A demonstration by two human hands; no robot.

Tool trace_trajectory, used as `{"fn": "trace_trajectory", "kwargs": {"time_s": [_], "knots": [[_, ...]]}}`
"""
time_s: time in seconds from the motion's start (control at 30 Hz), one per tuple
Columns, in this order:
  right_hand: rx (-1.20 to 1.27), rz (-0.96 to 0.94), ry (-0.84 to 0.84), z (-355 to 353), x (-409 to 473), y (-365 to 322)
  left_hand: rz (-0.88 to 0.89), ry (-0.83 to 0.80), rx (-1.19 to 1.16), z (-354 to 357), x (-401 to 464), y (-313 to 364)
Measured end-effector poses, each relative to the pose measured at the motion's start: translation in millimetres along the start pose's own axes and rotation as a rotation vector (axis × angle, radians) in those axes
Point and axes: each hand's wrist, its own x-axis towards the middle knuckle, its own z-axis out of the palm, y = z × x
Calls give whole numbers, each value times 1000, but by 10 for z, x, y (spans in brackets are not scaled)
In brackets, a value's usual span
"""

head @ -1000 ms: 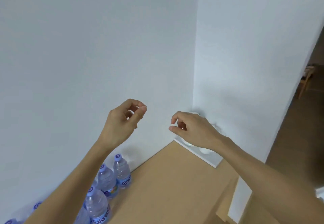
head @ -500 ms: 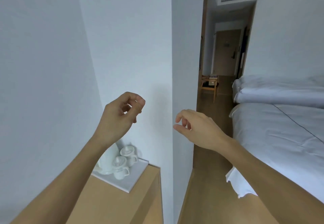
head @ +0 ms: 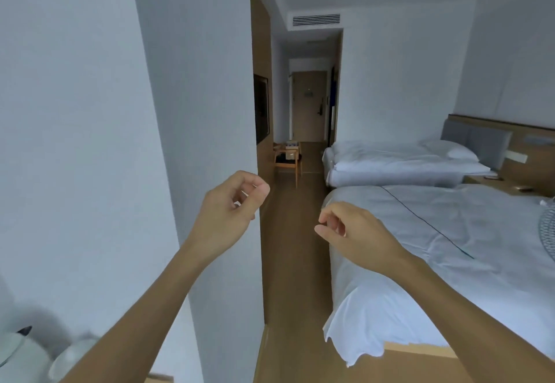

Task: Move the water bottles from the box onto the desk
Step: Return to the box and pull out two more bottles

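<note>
I'm in a hotel room: two made-up white beds (head: 420,226) just right of my right hand (head: 357,232), a ceiling air vent (head: 316,19) and the entry door (head: 309,106) far beyond my left hand (head: 231,208).

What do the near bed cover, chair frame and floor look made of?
Near bed cover: white woven fabric, matte; it creases and drapes at the corner. Chair frame: likely wood, tan with slim legs. Floor: brown, smooth, faint sheen; wood or laminate, cannot tell which.
</note>
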Motion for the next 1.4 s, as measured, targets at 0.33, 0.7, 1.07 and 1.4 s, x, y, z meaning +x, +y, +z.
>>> {"fn": "trace_trajectory", "kwargs": {"time_s": [0.33, 0.7, 1.07, 1.4], "knots": [[-77, 107, 31, 251, 1474, 1102, 18, -69, -59, 931, 1707, -905], [-33, 176, 5, 882, 2883, 2410, -25, -112, -50, 1992, 3171, -2027], [0, 106, 9, 1249, 5088, 3998, -4, -101, -24, 2999, 5226, -2967], [-9, 69, -46, 1903, 6843, 5071, -55, -71, -42, 3723, 6782, -4178]]}}
